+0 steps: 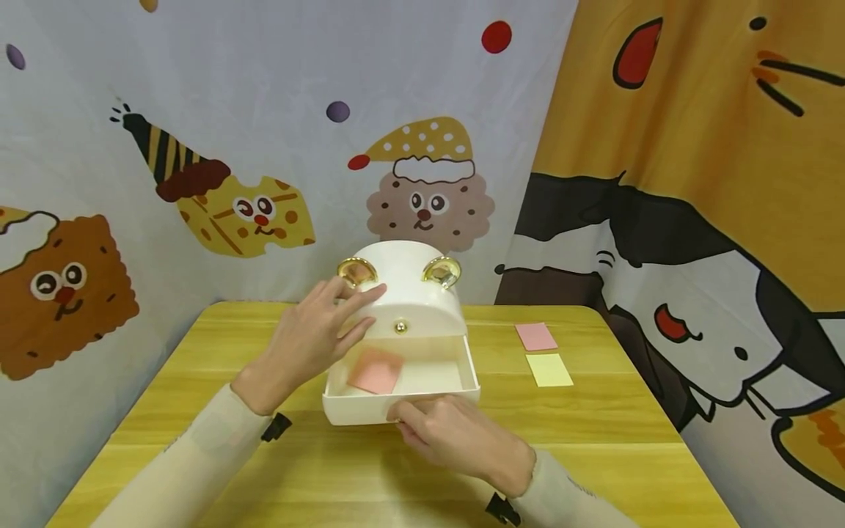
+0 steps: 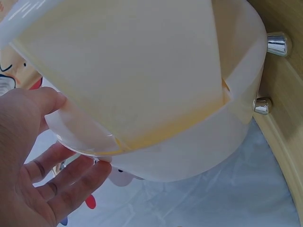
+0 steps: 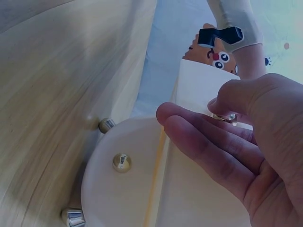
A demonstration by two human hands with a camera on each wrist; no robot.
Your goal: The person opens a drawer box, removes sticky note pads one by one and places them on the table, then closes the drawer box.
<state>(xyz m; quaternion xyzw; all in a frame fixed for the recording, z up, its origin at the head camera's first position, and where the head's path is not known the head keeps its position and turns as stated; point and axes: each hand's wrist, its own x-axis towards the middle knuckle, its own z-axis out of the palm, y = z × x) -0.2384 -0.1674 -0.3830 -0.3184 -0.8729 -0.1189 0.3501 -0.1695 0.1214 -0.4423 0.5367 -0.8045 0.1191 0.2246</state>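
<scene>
- The white box [image 1: 403,273] on the surface [image 1: 323,477] is touched by the left grip [image 1: 304,339], fingers extended, seemingly for steadiness.
- The knob [image 3: 227,118] of the protruding drawer [image 1: 359,412] is pinched by the right grip [image 1: 458,436], likely for control; a pink note [image 1: 376,372] is held inside.

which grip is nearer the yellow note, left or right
Right. The right grip is at the drawer's front, left of the yellow note. The left grip is at the box's left side, across the box from it.
</scene>
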